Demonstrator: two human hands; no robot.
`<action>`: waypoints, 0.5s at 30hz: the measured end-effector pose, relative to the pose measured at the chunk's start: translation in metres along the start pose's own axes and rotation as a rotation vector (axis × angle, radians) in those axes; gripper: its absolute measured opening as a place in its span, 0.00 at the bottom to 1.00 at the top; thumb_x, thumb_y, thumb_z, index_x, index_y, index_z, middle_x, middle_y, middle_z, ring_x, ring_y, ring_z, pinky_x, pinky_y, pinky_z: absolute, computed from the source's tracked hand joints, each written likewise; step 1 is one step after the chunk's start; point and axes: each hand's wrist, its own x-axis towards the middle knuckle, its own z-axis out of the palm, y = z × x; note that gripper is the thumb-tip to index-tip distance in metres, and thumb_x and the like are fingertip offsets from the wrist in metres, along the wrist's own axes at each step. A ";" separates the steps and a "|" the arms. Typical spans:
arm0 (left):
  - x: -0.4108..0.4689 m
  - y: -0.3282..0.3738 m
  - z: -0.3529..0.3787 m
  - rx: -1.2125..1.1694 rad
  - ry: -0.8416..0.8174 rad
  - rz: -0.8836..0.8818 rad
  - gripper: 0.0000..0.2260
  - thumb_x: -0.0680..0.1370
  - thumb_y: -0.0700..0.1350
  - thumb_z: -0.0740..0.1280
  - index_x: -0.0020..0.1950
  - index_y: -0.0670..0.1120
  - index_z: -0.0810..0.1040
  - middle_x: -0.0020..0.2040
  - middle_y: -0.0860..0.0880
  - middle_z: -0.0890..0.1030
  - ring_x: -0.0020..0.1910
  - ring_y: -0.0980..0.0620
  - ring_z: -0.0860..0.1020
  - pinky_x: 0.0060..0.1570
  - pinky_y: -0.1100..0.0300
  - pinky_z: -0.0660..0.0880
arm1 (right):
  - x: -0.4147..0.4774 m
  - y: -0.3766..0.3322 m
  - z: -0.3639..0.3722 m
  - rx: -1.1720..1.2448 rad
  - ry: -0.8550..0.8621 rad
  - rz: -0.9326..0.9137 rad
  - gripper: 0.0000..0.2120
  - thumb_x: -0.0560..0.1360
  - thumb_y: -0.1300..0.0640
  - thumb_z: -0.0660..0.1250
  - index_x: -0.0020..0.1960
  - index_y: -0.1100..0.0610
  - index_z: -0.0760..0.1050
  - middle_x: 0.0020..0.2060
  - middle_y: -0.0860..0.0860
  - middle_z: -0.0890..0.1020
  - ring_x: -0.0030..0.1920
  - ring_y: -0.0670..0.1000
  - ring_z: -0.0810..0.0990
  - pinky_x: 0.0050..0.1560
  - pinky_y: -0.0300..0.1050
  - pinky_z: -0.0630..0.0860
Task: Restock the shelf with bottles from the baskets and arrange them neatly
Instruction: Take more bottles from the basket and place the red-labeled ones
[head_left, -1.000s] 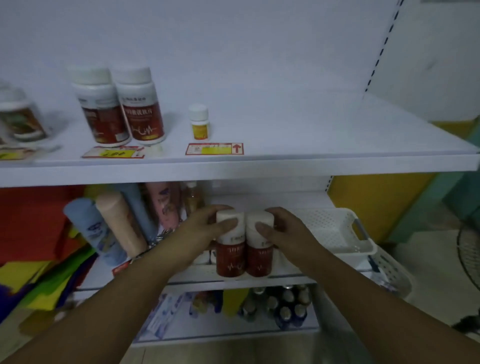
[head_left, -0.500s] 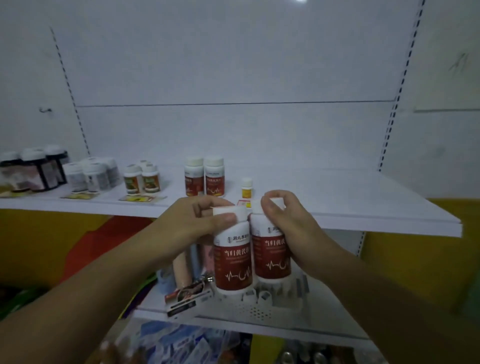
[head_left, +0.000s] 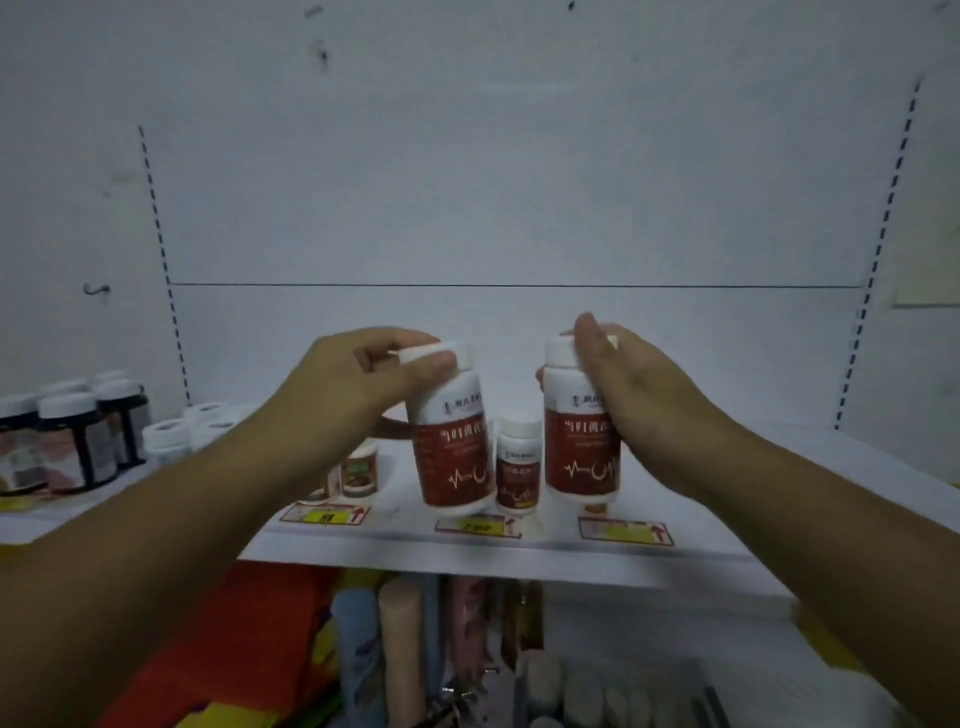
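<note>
Now holds left bottle (head_left: 453, 457) and right bottle (head_left: 579, 452) up at upper shelf (head_left: 415, 551), split apart, not pressed together as before. Looks mid-placement: neither released, at 9 and 3 o'clock of a standing small bottle (head_left: 517, 465); remaining stock unseen. Curls left hand (head_left: 353, 395) round the tilted one's cap end, wraps right hand (head_left: 639, 400) round the upright one.

Your left forearm (head_left: 171, 530) and right forearm (head_left: 810, 525) reach in from the lower corners, hands apart. Your left hand (head_left: 358, 389) curls over the cap of a bottle (head_left: 451, 447), thumb on the cap's front, and the bottle leans slightly. Your right hand (head_left: 639, 400) wraps the side of a second bottle (head_left: 576, 452), fingertips at its cap, holding it upright.
</note>
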 end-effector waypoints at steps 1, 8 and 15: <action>0.013 -0.003 -0.008 -0.018 0.053 0.019 0.17 0.67 0.55 0.68 0.52 0.49 0.81 0.44 0.51 0.84 0.40 0.59 0.83 0.32 0.69 0.77 | 0.013 -0.004 0.000 -0.019 0.039 -0.013 0.40 0.61 0.27 0.50 0.63 0.52 0.70 0.53 0.49 0.81 0.50 0.46 0.80 0.41 0.37 0.73; 0.115 -0.034 -0.029 -0.140 0.309 0.019 0.15 0.72 0.47 0.71 0.57 0.46 0.77 0.50 0.51 0.79 0.47 0.56 0.79 0.35 0.62 0.79 | 0.098 0.022 -0.013 -0.110 0.199 0.051 0.24 0.75 0.36 0.56 0.56 0.54 0.72 0.50 0.55 0.80 0.45 0.46 0.79 0.42 0.40 0.72; 0.176 -0.083 -0.019 0.048 0.071 -0.207 0.10 0.70 0.44 0.73 0.49 0.45 0.80 0.49 0.48 0.81 0.49 0.51 0.79 0.34 0.60 0.78 | 0.160 0.078 -0.012 -0.003 0.113 0.185 0.20 0.72 0.48 0.70 0.58 0.58 0.72 0.56 0.56 0.78 0.54 0.54 0.79 0.57 0.54 0.77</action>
